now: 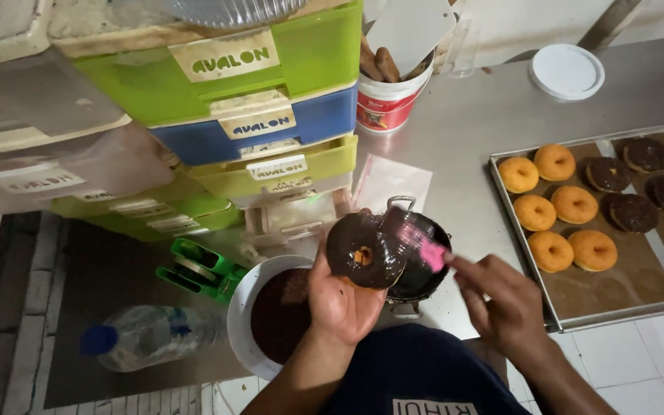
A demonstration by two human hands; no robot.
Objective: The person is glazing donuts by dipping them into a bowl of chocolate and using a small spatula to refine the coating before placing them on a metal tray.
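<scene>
My left hand point(340, 300) holds a doughnut point(364, 250) upright, its top coated in dark chocolate glaze. My right hand point(501, 296) grips a small pink-headed brush point(428, 250), blurred, whose tip lies against the doughnut's glazed right side. Just behind the doughnut sits a small black pot point(424, 269) of dark glaze with a metal handle. To the left below it stands a white bowl point(244, 323) of dark brown sprinkles or powder.
A metal baking tray point(616, 307) at the right holds several plain and several chocolate-glazed doughnuts. Stacked green and blue plastic drawers point(270, 115), a white tub of utensils point(390, 104), a white lid point(567, 71), a plastic water bottle point(147, 334) and a green tool point(197, 269) surround the steel table.
</scene>
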